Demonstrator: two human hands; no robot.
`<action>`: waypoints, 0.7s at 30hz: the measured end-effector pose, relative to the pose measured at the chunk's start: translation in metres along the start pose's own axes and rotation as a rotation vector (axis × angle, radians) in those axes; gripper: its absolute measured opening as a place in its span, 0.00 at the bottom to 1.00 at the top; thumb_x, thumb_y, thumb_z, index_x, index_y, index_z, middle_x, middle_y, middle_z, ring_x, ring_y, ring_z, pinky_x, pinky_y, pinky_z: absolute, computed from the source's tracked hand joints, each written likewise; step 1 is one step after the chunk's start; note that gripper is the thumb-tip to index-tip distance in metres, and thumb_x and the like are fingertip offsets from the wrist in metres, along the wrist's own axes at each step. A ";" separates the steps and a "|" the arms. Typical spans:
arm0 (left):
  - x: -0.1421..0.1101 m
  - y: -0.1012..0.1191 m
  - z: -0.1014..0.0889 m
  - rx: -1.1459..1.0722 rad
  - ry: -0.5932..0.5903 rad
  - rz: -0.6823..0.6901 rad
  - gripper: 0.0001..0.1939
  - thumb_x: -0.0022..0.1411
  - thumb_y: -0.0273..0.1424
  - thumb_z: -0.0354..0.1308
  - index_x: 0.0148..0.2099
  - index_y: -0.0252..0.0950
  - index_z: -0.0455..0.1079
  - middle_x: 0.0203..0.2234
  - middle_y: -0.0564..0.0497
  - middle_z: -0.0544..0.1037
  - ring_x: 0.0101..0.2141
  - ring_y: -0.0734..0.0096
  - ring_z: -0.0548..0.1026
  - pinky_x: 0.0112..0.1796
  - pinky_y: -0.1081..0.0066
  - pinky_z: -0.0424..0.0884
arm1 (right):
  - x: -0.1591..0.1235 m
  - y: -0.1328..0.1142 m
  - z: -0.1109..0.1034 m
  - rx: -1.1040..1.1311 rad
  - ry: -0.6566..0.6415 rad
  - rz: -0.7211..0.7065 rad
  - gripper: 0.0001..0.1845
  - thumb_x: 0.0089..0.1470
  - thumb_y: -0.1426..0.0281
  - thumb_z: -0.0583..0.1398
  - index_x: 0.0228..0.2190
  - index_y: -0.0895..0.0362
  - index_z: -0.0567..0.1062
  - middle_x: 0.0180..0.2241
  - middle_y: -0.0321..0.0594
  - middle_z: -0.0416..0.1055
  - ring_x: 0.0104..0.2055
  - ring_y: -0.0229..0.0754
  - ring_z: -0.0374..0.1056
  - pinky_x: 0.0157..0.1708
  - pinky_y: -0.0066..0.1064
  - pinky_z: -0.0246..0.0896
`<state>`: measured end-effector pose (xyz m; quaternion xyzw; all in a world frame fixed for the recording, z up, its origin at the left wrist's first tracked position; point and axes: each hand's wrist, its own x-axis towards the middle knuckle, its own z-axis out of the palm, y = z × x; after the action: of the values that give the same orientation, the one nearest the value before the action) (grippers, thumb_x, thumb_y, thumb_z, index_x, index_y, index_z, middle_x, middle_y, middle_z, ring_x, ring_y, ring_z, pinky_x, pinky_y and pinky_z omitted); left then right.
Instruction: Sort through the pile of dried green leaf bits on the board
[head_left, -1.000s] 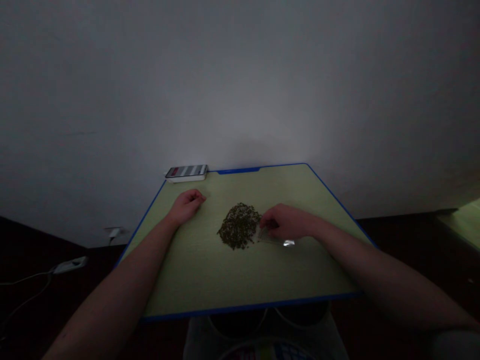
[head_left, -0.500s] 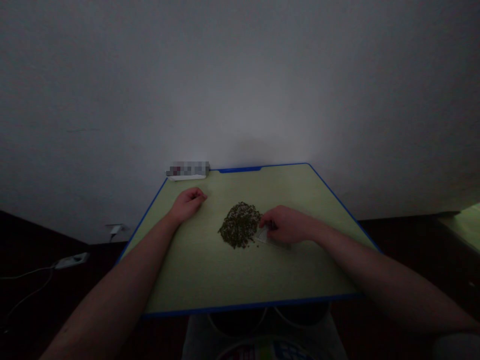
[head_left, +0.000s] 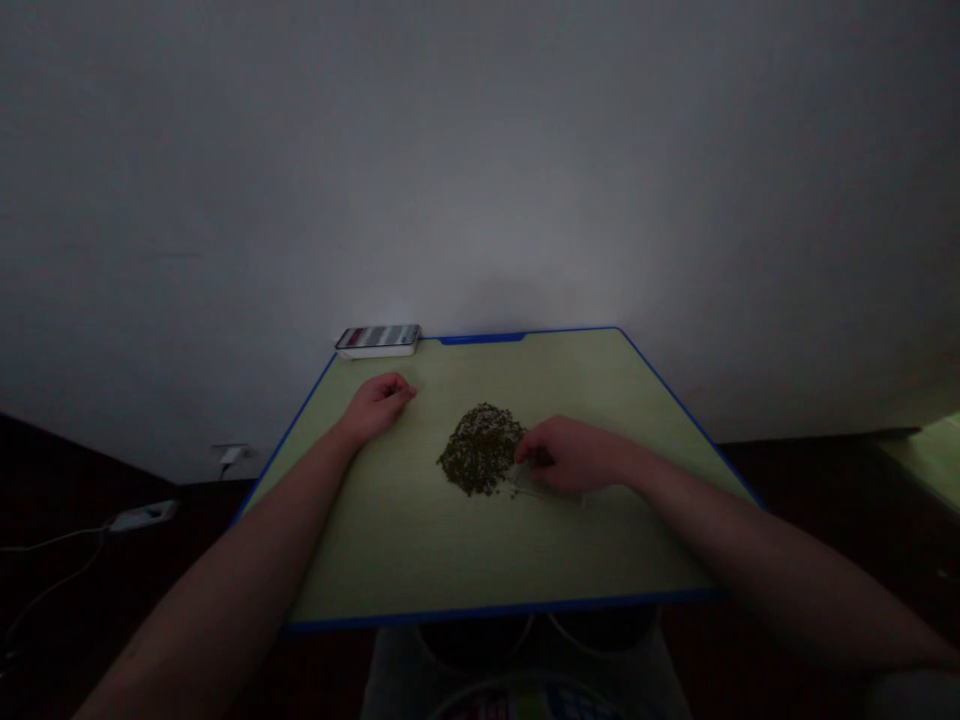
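A heap of small greenish-brown grains or beans [head_left: 481, 452] lies in the middle of the pale tabletop [head_left: 420, 550]. At its right edge is my right hand [head_left: 568, 453], its fingers bent and pressed together on what looks like a thin clear plastic bag [head_left: 529, 484], mostly hidden under the hand. My left hand [head_left: 379, 405] rests on the table to the left of the heap, apart from it. Its fingers are curled in, and whatever may be inside them is hidden.
A phone [head_left: 379, 337] lies on a white box [head_left: 377, 351] at the back left corner, against the wall [head_left: 480, 180]. Blue edging [head_left: 495, 610] runs round the table. A power strip [head_left: 144, 515] with cables is on the floor at left.
My right hand has shifted very slightly down and left, covering more of the clear plastic. My left hand and the heap look nearly the same.
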<state>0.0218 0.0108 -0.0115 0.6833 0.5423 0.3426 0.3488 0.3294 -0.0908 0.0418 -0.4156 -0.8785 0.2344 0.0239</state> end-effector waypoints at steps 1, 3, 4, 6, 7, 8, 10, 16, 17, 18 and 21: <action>0.000 0.000 0.000 -0.002 -0.001 -0.001 0.11 0.52 0.38 0.55 0.26 0.36 0.62 0.12 0.60 0.61 0.16 0.80 0.57 0.20 0.75 0.54 | 0.000 0.001 0.001 0.002 0.002 0.006 0.19 0.42 0.76 0.57 0.39 0.57 0.78 0.29 0.38 0.75 0.27 0.36 0.66 0.27 0.25 0.55; 0.000 0.001 0.000 -0.009 -0.010 0.001 0.11 0.52 0.38 0.55 0.26 0.36 0.61 0.12 0.60 0.61 0.16 0.80 0.57 0.20 0.75 0.54 | 0.001 0.002 0.002 0.015 0.014 0.029 0.20 0.42 0.76 0.57 0.40 0.57 0.78 0.28 0.37 0.75 0.26 0.36 0.66 0.27 0.25 0.54; 0.000 0.001 0.000 -0.014 -0.013 0.003 0.11 0.52 0.38 0.55 0.26 0.36 0.61 0.12 0.60 0.61 0.16 0.80 0.57 0.20 0.75 0.54 | 0.001 0.003 0.002 0.022 0.021 0.043 0.20 0.42 0.76 0.56 0.40 0.57 0.78 0.27 0.37 0.75 0.26 0.36 0.66 0.26 0.25 0.54; 0.000 0.001 0.000 -0.014 -0.015 0.008 0.11 0.52 0.38 0.54 0.26 0.36 0.61 0.12 0.60 0.61 0.16 0.80 0.57 0.20 0.75 0.54 | 0.002 0.004 0.002 0.030 0.032 0.062 0.21 0.42 0.76 0.56 0.39 0.57 0.78 0.27 0.37 0.75 0.25 0.36 0.65 0.26 0.25 0.54; 0.000 0.002 0.000 -0.011 -0.012 0.010 0.12 0.52 0.38 0.54 0.26 0.36 0.61 0.12 0.60 0.61 0.16 0.80 0.57 0.20 0.75 0.54 | 0.002 0.004 0.001 0.031 0.034 0.065 0.20 0.42 0.76 0.56 0.39 0.57 0.78 0.27 0.37 0.75 0.25 0.35 0.65 0.26 0.25 0.54; 0.000 0.002 0.000 -0.005 -0.008 0.010 0.12 0.52 0.39 0.54 0.26 0.36 0.61 0.12 0.60 0.61 0.16 0.80 0.57 0.20 0.75 0.54 | 0.002 0.004 0.001 0.030 0.037 0.065 0.20 0.41 0.76 0.56 0.38 0.57 0.78 0.27 0.37 0.75 0.25 0.35 0.65 0.26 0.25 0.54; 0.000 0.002 0.000 0.008 0.000 0.008 0.12 0.52 0.39 0.54 0.25 0.36 0.61 0.12 0.60 0.61 0.16 0.80 0.58 0.20 0.75 0.54 | 0.001 0.003 -0.001 0.025 0.041 0.069 0.20 0.41 0.77 0.56 0.38 0.57 0.78 0.28 0.38 0.75 0.26 0.35 0.65 0.26 0.24 0.54; 0.000 0.001 0.000 -0.028 -0.013 0.004 0.11 0.52 0.38 0.54 0.26 0.36 0.61 0.12 0.60 0.60 0.15 0.81 0.57 0.20 0.75 0.53 | 0.004 0.003 0.001 0.008 0.064 0.092 0.19 0.42 0.77 0.55 0.37 0.57 0.78 0.28 0.38 0.75 0.26 0.36 0.65 0.26 0.25 0.53; 0.000 0.001 0.000 -0.027 -0.013 0.006 0.11 0.52 0.38 0.55 0.26 0.36 0.61 0.12 0.60 0.61 0.15 0.81 0.57 0.20 0.75 0.53 | 0.005 0.003 0.001 0.006 0.074 0.080 0.19 0.43 0.77 0.55 0.37 0.57 0.78 0.28 0.38 0.75 0.26 0.36 0.65 0.27 0.25 0.53; 0.000 0.001 0.000 -0.021 -0.011 0.006 0.11 0.52 0.38 0.55 0.26 0.36 0.61 0.12 0.60 0.61 0.15 0.81 0.57 0.20 0.75 0.53 | 0.005 0.004 0.002 0.004 0.079 0.064 0.19 0.43 0.77 0.55 0.38 0.57 0.78 0.29 0.38 0.75 0.26 0.36 0.65 0.27 0.25 0.54; 0.000 0.002 0.001 0.004 -0.003 -0.006 0.12 0.52 0.39 0.55 0.25 0.36 0.60 0.12 0.60 0.61 0.15 0.81 0.57 0.20 0.75 0.54 | 0.005 0.005 0.003 0.004 0.056 0.021 0.21 0.42 0.77 0.56 0.39 0.57 0.78 0.28 0.38 0.75 0.26 0.36 0.65 0.28 0.25 0.54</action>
<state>0.0233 0.0100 -0.0102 0.6829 0.5445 0.3394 0.3492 0.3292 -0.0855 0.0358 -0.4314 -0.8725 0.2246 0.0468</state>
